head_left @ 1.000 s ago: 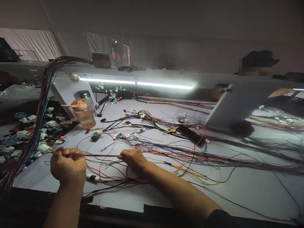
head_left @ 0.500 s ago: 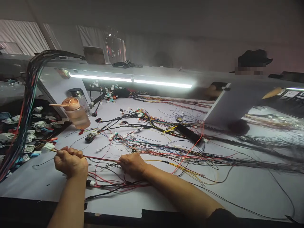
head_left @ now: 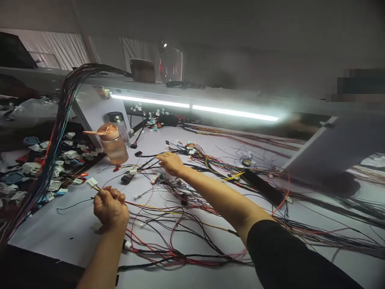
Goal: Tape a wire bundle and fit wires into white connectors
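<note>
Left hand (head_left: 110,206) is balled into a fist around a thin wire (head_left: 141,205). The wire's white plug (head_left: 92,182) sticks out of the fist, a bit below the pink bottle (head_left: 113,143). Right hand (head_left: 170,162) is stretched over the wire tangle (head_left: 192,192) on the surface (head_left: 60,224), just right of the bottle. Honestly can't tell if it's pinching anything.

bottle (head_left: 114,146) left on table (head_left: 45,228), wires (head_left: 210,188) strewn right, lamp (head_left: 195,107) behind
</note>
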A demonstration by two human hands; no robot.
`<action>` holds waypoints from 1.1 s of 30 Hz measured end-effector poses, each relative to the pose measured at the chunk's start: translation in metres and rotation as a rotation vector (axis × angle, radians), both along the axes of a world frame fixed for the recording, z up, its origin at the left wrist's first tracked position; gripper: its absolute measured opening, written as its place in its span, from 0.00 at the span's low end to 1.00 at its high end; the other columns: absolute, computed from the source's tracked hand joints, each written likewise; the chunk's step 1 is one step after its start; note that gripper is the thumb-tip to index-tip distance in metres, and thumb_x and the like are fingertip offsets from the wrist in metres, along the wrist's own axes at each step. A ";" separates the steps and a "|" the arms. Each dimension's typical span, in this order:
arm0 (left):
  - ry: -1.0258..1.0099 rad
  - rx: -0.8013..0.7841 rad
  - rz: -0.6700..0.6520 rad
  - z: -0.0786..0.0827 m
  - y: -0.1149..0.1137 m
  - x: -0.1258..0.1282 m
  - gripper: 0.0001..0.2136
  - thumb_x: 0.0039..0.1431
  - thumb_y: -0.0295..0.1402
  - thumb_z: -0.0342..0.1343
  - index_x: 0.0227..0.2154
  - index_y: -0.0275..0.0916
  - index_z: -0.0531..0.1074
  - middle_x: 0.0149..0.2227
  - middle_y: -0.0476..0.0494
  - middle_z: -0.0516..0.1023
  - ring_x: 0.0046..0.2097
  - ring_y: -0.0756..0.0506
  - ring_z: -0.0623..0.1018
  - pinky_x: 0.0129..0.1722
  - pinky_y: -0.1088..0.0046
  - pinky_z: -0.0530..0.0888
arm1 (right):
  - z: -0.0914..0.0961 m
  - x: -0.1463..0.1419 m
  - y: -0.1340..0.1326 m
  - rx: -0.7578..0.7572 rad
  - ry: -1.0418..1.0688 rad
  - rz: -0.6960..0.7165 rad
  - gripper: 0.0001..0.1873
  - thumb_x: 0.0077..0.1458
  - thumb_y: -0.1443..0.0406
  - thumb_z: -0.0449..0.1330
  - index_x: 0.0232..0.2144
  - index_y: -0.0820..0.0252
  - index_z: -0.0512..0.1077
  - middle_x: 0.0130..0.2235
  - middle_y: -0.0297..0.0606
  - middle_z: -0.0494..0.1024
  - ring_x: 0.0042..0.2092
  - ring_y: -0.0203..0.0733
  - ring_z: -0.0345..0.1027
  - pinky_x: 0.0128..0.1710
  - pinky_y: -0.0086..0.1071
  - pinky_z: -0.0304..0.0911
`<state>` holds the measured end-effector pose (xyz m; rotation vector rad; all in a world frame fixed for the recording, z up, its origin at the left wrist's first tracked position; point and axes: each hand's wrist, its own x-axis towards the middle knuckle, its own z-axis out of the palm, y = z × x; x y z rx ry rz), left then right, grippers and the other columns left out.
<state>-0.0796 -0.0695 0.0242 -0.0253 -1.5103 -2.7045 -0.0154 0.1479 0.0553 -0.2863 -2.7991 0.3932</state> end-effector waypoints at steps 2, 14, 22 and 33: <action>0.004 -0.005 -0.008 -0.002 -0.001 -0.001 0.13 0.53 0.39 0.60 0.30 0.39 0.62 0.21 0.57 0.60 0.20 0.56 0.58 0.18 0.80 0.55 | -0.006 -0.021 -0.005 0.021 -0.008 0.062 0.11 0.59 0.66 0.62 0.45 0.57 0.77 0.50 0.42 0.79 0.54 0.47 0.68 0.57 0.42 0.57; -0.021 0.040 -0.290 -0.014 0.011 0.008 0.18 0.50 0.48 0.66 0.32 0.39 0.71 0.52 0.39 0.76 0.47 0.44 0.80 0.44 0.68 0.76 | -0.031 -0.018 0.024 -0.046 0.162 0.364 0.09 0.65 0.63 0.58 0.38 0.59 0.77 0.38 0.39 0.78 0.40 0.36 0.71 0.39 0.26 0.61; -0.083 0.048 -0.396 -0.018 0.013 0.008 0.19 0.41 0.44 0.73 0.30 0.35 0.77 0.42 0.41 0.79 0.44 0.46 0.79 0.55 0.60 0.74 | -0.051 -0.006 0.024 -0.083 0.219 0.513 0.16 0.67 0.58 0.53 0.36 0.60 0.77 0.34 0.39 0.77 0.36 0.36 0.70 0.38 0.27 0.62; -0.131 0.033 -0.344 -0.019 0.014 0.006 0.12 0.48 0.38 0.70 0.27 0.34 0.78 0.36 0.45 0.79 0.40 0.48 0.79 0.54 0.58 0.76 | -0.053 -0.002 0.020 -0.060 0.244 0.465 0.15 0.67 0.59 0.54 0.39 0.59 0.78 0.36 0.40 0.79 0.39 0.38 0.72 0.43 0.29 0.62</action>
